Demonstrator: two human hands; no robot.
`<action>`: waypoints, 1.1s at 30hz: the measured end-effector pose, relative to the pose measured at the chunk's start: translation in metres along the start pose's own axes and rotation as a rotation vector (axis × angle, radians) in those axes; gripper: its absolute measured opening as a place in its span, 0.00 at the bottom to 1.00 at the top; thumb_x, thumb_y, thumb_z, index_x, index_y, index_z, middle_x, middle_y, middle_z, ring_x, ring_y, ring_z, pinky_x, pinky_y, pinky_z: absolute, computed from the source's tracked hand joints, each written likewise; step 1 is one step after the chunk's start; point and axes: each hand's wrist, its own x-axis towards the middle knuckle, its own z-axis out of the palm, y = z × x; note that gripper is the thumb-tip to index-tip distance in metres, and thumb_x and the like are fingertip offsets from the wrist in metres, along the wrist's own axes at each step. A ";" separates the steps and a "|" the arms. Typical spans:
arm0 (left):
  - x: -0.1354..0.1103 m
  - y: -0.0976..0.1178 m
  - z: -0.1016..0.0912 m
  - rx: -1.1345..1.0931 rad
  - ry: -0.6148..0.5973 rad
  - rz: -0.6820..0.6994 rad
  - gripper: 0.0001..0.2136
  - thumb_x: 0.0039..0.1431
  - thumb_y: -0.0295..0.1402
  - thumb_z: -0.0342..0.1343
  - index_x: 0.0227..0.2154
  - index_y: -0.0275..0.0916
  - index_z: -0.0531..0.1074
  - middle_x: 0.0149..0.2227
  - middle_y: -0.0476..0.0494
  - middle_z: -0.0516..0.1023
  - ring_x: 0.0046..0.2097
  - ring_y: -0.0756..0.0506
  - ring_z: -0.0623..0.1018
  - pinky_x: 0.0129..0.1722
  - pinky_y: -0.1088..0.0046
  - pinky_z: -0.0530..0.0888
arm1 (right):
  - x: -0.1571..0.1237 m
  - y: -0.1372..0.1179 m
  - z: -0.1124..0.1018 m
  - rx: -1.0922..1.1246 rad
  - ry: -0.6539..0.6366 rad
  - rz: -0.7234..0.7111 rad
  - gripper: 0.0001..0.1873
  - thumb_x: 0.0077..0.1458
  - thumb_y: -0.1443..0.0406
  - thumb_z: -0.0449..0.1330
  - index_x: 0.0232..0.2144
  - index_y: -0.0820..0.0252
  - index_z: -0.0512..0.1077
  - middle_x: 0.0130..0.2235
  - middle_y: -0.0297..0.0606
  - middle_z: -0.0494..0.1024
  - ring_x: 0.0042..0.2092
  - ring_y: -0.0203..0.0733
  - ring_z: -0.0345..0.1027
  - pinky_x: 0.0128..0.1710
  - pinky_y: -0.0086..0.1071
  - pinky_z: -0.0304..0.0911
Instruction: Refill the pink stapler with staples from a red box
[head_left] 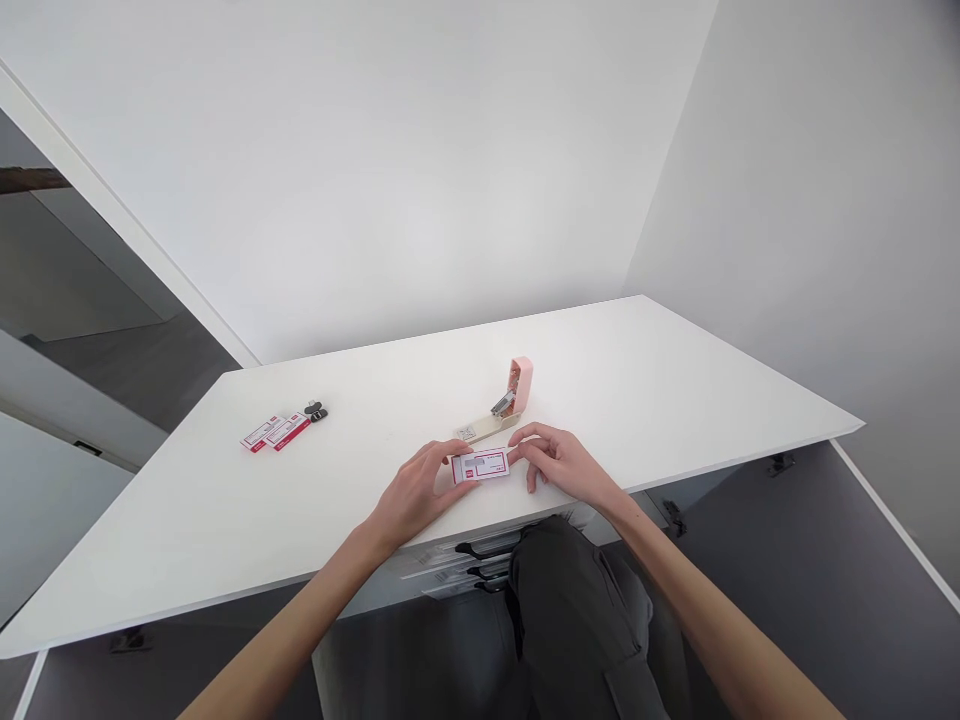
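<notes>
A small white and red box of staples (481, 465) is held between both hands just above the white table (637, 390) near its front edge. My left hand (417, 492) pinches the box's left end with curled fingers. My right hand (561, 464) grips its right end with thumb and fingertips. Just behind the box a pink stapler (504, 403) lies hinged open, its top standing upright and its metal staple channel showing.
Two more red and white staple boxes (274, 432) lie at the table's left, with a small black binder clip (316, 411) beside them. White walls meet in a corner behind the table. Drawer handles (480, 560) and my dark trousers (577, 620) show under the front edge.
</notes>
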 end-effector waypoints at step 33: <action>0.008 0.000 0.003 0.078 -0.093 -0.010 0.15 0.74 0.41 0.52 0.59 0.45 0.67 0.48 0.43 0.82 0.44 0.43 0.83 0.44 0.64 0.79 | -0.001 0.009 -0.002 0.101 0.300 -0.143 0.20 0.61 0.47 0.66 0.48 0.49 0.74 0.49 0.39 0.86 0.24 0.37 0.72 0.29 0.38 0.67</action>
